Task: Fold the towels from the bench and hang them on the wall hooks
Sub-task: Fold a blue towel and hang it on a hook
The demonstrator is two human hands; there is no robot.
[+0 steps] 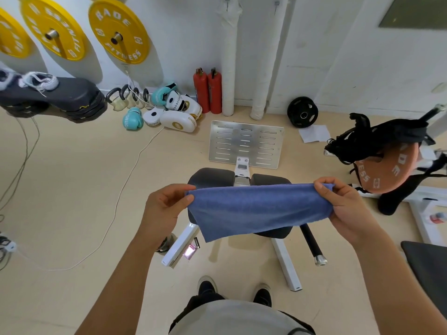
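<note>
A blue towel (256, 209) is stretched flat between both hands, above the black padded bench (210, 176). My left hand (167, 206) pinches its left end between thumb and fingers. My right hand (343, 204) grips its right end, fingers curled over the top edge. The towel's lower edge hangs down and slants to the left. A white towel (228, 18) hangs on a wall hook (227, 0) at the top of the view; a second hook (277, 4) beside it shows nothing on it.
A metal footplate (245, 143) lies past the bench. Two red fire extinguishers (208, 90), boxing gloves and pads (169, 110) and kettlebells line the wall. Yellow weight plates (118, 30) hang at left. A black bag on a brown plate (384, 163) stands right. My feet are below.
</note>
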